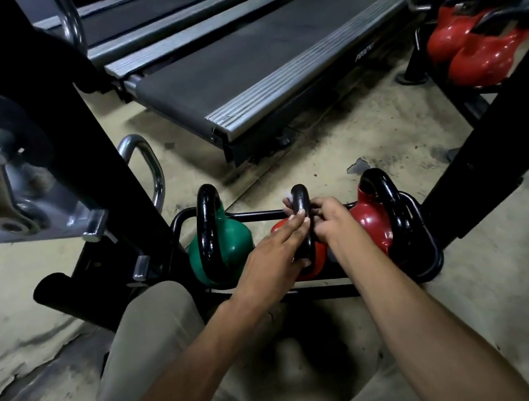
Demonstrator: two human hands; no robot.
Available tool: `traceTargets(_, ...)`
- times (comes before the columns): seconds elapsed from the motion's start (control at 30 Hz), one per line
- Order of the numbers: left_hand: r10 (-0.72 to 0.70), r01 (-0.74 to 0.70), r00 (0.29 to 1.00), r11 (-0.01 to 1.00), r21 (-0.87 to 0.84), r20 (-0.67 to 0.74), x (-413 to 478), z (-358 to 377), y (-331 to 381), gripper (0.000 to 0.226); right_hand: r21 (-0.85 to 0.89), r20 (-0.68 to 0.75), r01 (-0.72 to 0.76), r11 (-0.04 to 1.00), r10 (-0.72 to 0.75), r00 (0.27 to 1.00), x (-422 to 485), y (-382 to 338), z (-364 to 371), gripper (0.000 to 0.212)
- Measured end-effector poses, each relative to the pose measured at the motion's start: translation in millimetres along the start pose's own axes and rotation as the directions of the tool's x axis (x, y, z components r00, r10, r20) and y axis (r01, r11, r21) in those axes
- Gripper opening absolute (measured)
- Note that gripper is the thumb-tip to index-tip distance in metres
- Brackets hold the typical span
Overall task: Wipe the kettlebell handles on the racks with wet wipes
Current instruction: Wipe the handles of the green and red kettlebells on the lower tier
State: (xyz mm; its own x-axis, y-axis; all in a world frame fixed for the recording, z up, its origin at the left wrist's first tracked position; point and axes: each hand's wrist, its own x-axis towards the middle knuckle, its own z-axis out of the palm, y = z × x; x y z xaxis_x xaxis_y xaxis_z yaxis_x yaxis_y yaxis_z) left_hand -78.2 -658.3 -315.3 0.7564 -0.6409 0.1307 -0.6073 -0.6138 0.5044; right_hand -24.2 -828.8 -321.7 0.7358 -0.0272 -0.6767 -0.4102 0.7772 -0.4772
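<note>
Three kettlebells sit in a low black floor rack (432,264): a green one (228,243) on the left, a red one (313,263) in the middle, another red one (370,218) on the right. All have black handles. My left hand (274,250) lies with straight fingers against the near side of the middle bell's black handle (301,200). My right hand (331,219) curls round that handle from the right. A white wet wipe (288,202) peeks out behind the handle's top; most of it is hidden.
A black rack upright (88,130) rises on the left, and a slanted black beam (502,144) on the right. Two more red kettlebells (470,49) rest on a higher rack at the upper right. A treadmill (252,61) lies beyond. My knee (151,323) is at the lower left.
</note>
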Motion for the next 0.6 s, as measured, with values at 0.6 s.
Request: traceTargets(0.6,0.235,-0.261,0.962,0.94,-0.22,-0.137,1,15,-35,0.071,-0.269,0.267,0.05,-0.962,-0.025,0.963,27,-24,98,0.005)
